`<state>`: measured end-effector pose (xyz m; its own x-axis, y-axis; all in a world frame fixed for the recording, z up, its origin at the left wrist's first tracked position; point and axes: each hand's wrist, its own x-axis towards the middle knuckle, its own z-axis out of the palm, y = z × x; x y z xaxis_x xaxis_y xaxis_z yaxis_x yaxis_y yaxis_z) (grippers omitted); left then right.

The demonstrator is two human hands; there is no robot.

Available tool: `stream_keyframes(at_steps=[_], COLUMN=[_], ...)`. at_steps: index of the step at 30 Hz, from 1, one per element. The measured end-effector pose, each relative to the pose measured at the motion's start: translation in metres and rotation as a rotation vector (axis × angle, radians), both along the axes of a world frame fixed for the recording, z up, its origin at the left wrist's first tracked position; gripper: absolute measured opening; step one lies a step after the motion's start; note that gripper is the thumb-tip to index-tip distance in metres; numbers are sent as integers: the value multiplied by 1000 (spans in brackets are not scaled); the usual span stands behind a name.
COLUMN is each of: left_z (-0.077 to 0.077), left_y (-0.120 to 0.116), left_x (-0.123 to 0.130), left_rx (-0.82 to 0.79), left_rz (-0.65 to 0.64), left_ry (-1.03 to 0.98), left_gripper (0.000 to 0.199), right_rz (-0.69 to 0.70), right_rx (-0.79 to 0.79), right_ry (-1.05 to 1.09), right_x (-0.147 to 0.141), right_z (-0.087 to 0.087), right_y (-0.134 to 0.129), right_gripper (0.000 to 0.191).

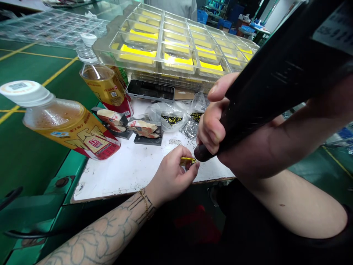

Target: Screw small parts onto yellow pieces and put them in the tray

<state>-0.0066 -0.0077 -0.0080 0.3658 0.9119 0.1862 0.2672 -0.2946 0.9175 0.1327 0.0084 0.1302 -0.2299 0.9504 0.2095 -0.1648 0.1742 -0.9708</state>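
Observation:
My left hand (176, 171) is closed, pinching a small yellow part (187, 160) low over the white board's front edge. In my right hand (213, 121) is a large black power screwdriver (256, 81), its fingers wrapped round the body. The tool slants down to the left, and its nose meets the yellow part at my left fingertips; whether the bit touches a screw is too small to tell. Just beyond lie a clear bag of black-and-yellow pieces (172, 118) and a pile of small metal screws (191, 129).
Two drink bottles, a near one (91, 129) and a farther one (106, 84), stand at left. Two dark blocks with taped tops, one (147, 138) nearer, sit beside them. Behind are a phone (150, 89) and stacked clear trays (160, 68) holding yellow parts. A person's grey clothing (176, 7) shows beyond.

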Motion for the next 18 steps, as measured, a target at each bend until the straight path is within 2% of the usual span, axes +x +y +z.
stream_keyframes(at_steps=[5, 13, 18], left_z=[0, -1, 1], left_y=[0, 0, 0], left_x=[0, 0, 0], left_rx=[-11, -43, -58], left_rz=[0, -7, -1], left_ry=[-6, -35, -57], left_gripper=[19, 20, 21], right_rz=[-43, -40, -49], right_rx=[-5, 8, -74], right_ry=[142, 134, 175], right_x=[2, -3, -9], right_z=[-2, 2, 9], right_y=[0, 3, 1], right_gripper=[59, 57, 69])
